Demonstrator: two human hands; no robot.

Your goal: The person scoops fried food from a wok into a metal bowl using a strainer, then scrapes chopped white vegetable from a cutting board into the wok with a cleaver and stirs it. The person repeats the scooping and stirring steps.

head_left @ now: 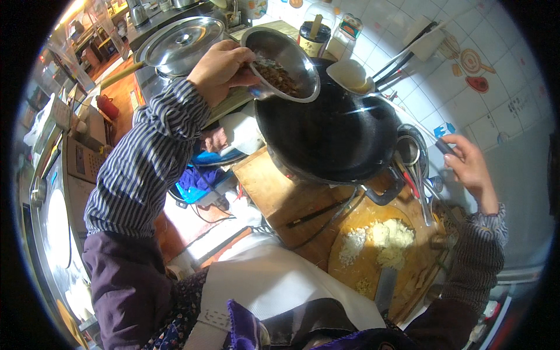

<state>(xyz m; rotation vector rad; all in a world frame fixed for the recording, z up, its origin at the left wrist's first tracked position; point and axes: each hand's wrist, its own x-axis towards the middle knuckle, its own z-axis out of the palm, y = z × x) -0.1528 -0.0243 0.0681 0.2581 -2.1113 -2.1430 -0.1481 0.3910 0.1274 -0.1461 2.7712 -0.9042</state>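
My left hand (220, 71) grips the rim of a steel bowl (309, 81), tilted over the near-left side of a black wok (326, 140). Brown chopped food (277, 77) lies inside the bowl. On the right, my right hand (469, 166) is closed round the dark handle end of a long ladle (350, 76). The ladle's head hangs over the wok's far right rim, with a little pale yellowish stuff in it. The wok's inside looks dark and shiny, and its loop handle (385, 189) points toward me.
A round cutting board (344, 286) nearer me bears chopped white and pale yellow heaps (394, 236) and a cleaver (385, 289). A lidded steel pot (184, 44) stands far left. Jars (345, 36) line the tiled wall. Utensils (415, 169) lie right of the wok.
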